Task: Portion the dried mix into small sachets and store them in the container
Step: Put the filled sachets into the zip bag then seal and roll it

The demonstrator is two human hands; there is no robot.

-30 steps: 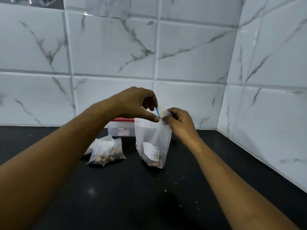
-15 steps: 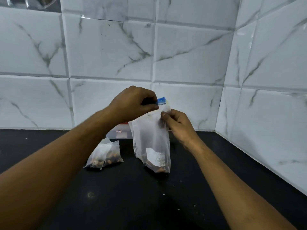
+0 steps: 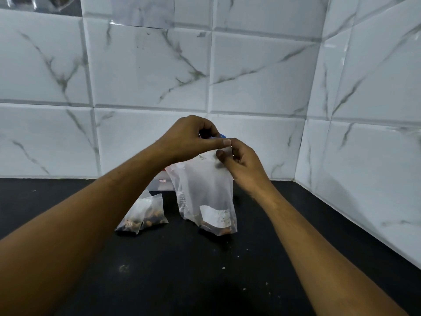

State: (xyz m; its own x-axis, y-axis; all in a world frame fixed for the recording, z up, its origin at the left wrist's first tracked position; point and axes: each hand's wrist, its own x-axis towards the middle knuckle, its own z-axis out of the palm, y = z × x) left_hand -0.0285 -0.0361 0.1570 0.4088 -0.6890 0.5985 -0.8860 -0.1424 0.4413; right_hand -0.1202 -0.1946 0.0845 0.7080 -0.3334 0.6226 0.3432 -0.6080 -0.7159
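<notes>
A large translucent plastic bag [image 3: 206, 192] with a white label and a little dried mix at its bottom hangs above the black counter. My left hand [image 3: 189, 139] pinches the bag's top edge, where a blue strip [image 3: 221, 135] shows. My right hand [image 3: 241, 163] pinches the same top edge just to the right, thumb against the plastic. Two small filled sachets [image 3: 145, 213] lie on the counter to the left of the bag. Behind them stands a clear container with a red lid [image 3: 161, 182], mostly hidden by my left arm and the bag.
The black counter [image 3: 205, 270] carries a few scattered crumbs near the front. White marble-look tiled walls [image 3: 250, 76] close it off at the back and along the right side, meeting in a corner at the right.
Both hands have lifted the bag's top higher, so the bag hangs stretched taller. My right hand has closed in on my left at the blue strip.
</notes>
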